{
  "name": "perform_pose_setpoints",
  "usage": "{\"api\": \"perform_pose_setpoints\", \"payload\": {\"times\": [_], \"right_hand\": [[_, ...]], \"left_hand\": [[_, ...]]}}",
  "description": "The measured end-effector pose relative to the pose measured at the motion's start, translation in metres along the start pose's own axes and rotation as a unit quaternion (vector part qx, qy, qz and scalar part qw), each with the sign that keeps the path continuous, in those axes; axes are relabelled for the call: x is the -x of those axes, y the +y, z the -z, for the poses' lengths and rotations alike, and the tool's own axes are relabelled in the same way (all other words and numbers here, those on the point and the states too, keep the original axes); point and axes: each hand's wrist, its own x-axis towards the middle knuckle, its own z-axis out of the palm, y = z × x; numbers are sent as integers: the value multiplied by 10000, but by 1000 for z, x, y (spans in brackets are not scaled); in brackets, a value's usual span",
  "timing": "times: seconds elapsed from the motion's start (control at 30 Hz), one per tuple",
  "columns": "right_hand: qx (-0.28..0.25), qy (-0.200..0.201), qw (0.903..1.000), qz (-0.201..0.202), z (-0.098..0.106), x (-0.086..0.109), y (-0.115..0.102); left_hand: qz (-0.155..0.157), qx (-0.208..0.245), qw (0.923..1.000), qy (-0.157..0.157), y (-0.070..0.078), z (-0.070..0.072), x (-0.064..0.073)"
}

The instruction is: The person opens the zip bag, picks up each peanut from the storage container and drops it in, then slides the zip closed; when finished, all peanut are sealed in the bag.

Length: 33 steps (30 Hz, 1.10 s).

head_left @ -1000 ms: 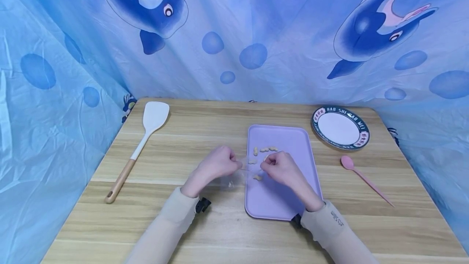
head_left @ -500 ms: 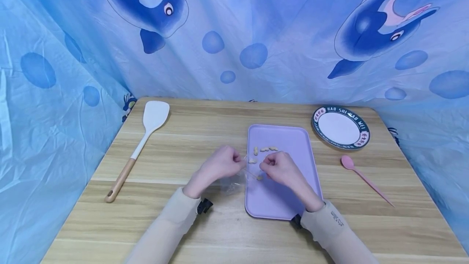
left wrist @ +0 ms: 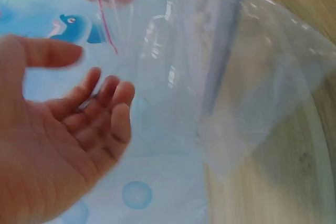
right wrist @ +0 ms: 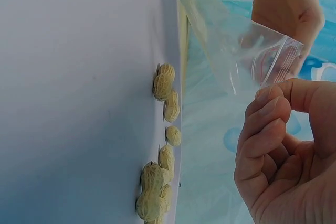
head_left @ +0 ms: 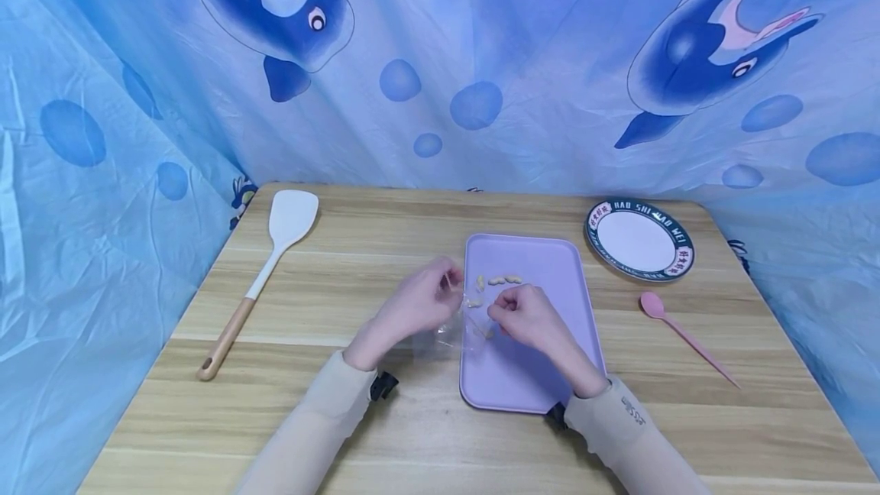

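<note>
A clear zip-top plastic bag (right wrist: 226, 40) hangs between the hands, over the left edge of the lilac tray (head_left: 539, 262). My right hand (head_left: 532, 319) pinches the bag's zip edge between thumb and forefinger; its other fingers are curled. Beside the bag, my left hand (left wrist: 73, 124) has its thumb apart from loosely bent fingers and grips nothing. A red zip line shows on the bag beyond it in the left wrist view. Several peanuts in their shells (right wrist: 164, 82) lie on the tray; one is partly seen through the bag in the head view.
A white spatula with a wooden handle (head_left: 234, 327) lies at the left. On the right are a round plate with a dark green patterned rim (head_left: 674, 270) and a pink spoon (head_left: 694, 344). A blue dolphin-print curtain (head_left: 440, 37) surrounds the wooden table (head_left: 330, 418).
My left hand has let go of the bag's edge; its fingers have parted and shifted slightly away from me. My right hand has stayed nearly in place, and the bag has changed shape.
</note>
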Motion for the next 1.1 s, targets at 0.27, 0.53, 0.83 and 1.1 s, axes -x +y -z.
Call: {"api": "perform_pose_setpoints", "payload": {"times": [0.27,0.53,0.83,1.1], "right_hand": [[16,-20,10000,46,1,1,-1],[23,1,9999,118,0,1,0],[68,-83,9999,-5,0,0,0],[135,-271,9994,-182,0,0,1]], "left_hand": [[-410,-846,9927,-757,-9,-14,2],[-577,-1047,9910,-598,-10,-26,2],[-668,-1274,9875,-647,-11,-29,1],[-733,-1248,9865,-767,-12,-27,1]]}}
